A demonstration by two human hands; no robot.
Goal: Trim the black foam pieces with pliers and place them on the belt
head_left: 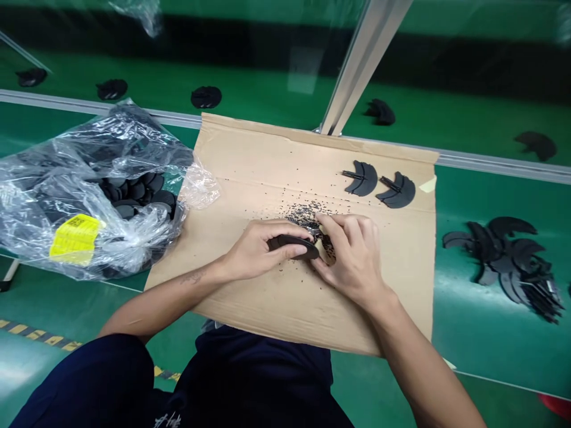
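Note:
My left hand (259, 246) is closed around a curved black plastic piece (292, 242), thumb on its near face and fingers behind it. Close against the piece's right end is my right hand (352, 249), its fingers curled and its thumb by the edge. A small shiny part (312, 229) shows between the hands; what the right fingers grip there is hidden. Beneath and beyond them, tiny black bits (303, 211) are scattered over a cardboard sheet (250, 303). Two black crescent-shaped pieces with thin rods, one left (363, 179) and one right (399, 191), lie on its far right.
At left, a clear plastic bag (89, 160) with a yellow label (75, 238) holds many black discs (134, 193). A pile of black curved parts (508, 255) lies on the green table at right. Behind the cardboard stand a metal post (361, 65) and a rail (504, 166).

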